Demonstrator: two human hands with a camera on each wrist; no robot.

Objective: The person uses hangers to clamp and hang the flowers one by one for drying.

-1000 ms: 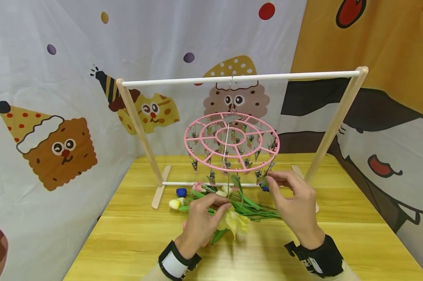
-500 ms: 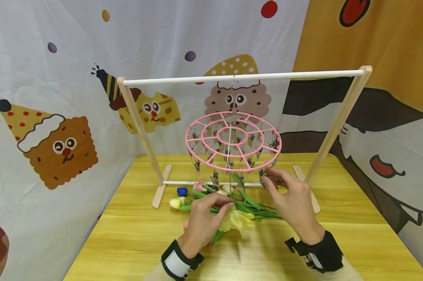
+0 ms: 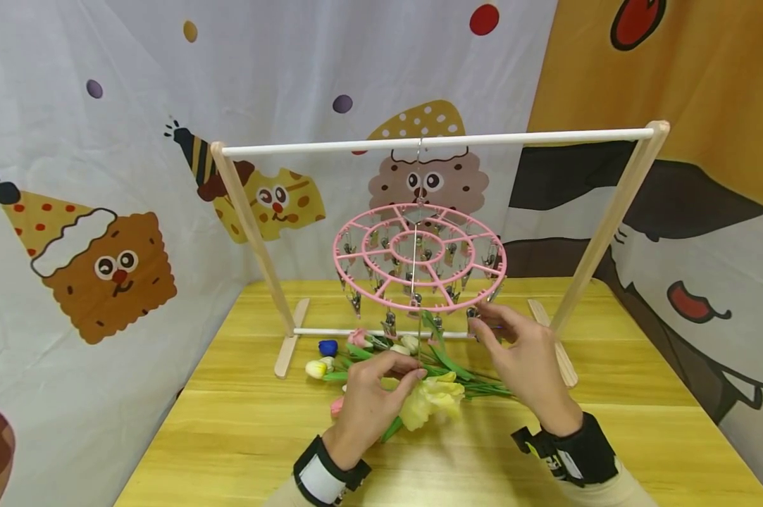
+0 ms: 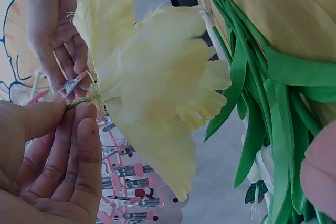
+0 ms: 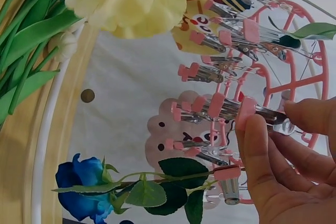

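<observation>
In the head view my left hand (image 3: 371, 401) pinches the thin stem of a large yellow flower (image 3: 435, 400) just behind the bloom. The bloom (image 4: 152, 66) hangs down, petals spread, and its stem runs up to the pink round clip hanger (image 3: 419, 309). At the hanger's front right edge, my right hand (image 3: 523, 352) grips a metal clip (image 5: 273, 119) with a pink tip between thumb and fingers. Below that hand in the right wrist view, a blue rose (image 5: 81, 187) is held by its stem in another clip (image 5: 229, 182).
The hanger hooks on the white bar (image 3: 330, 146) of a wooden stand (image 3: 254, 239). Several clips dangle under its rings. On the wooden table (image 3: 229, 436) under it lie green-stemmed flowers, among them a blue bloom (image 3: 327, 348) and a white-yellow tulip (image 3: 316, 368).
My right hand has shifted slightly and now has its fingers on a clip at the hanger's edge. The yellow flower and left hand have moved a little to the right.
</observation>
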